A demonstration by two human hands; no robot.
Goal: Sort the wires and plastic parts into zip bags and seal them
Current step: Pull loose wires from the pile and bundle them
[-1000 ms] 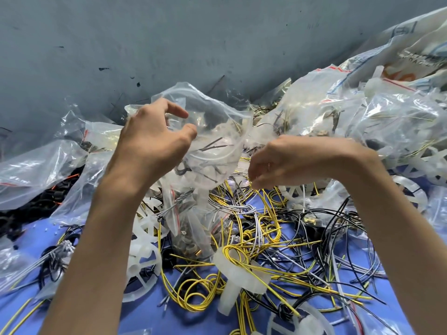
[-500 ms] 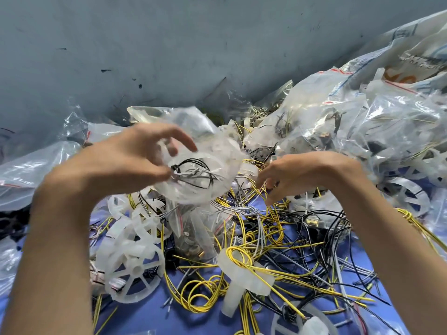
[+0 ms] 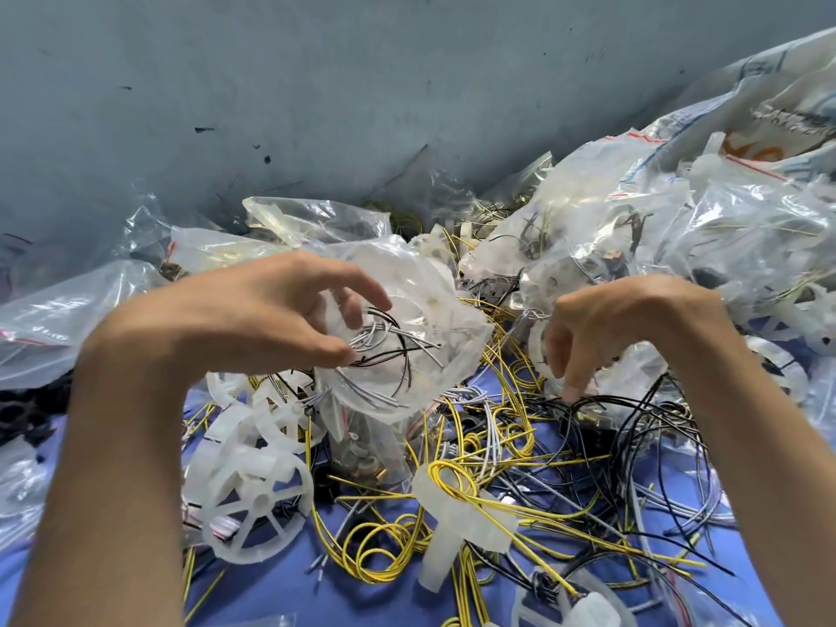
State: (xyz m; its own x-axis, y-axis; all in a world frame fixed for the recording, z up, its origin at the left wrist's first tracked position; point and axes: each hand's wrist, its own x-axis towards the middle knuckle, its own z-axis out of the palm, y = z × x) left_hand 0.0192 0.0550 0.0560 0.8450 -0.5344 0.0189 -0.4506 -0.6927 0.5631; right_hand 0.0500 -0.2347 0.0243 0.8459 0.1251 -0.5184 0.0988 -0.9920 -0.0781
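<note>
Right hand [image 3: 633, 328] dropped onto tangled black wires [image 3: 633, 414], fingers hooked downward, grip unclear; left hand [image 3: 253, 319] pinches crumpled clear plastic zip bag [image 3: 429, 319].

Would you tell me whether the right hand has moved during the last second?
Yes: measured against the white plastic piece looped by yellow wire, the right hand moved right and down.

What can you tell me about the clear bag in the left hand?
The clear bag is thin, crumpled plastic, held up above the pile of loose wires. Through it show curled black and grey wires and what looks like a round white plastic part. The left hand grips its near side, fingers curled over it, thumb beneath. Whether its top is sealed cannot be told. The right hand does not touch it.
</note>
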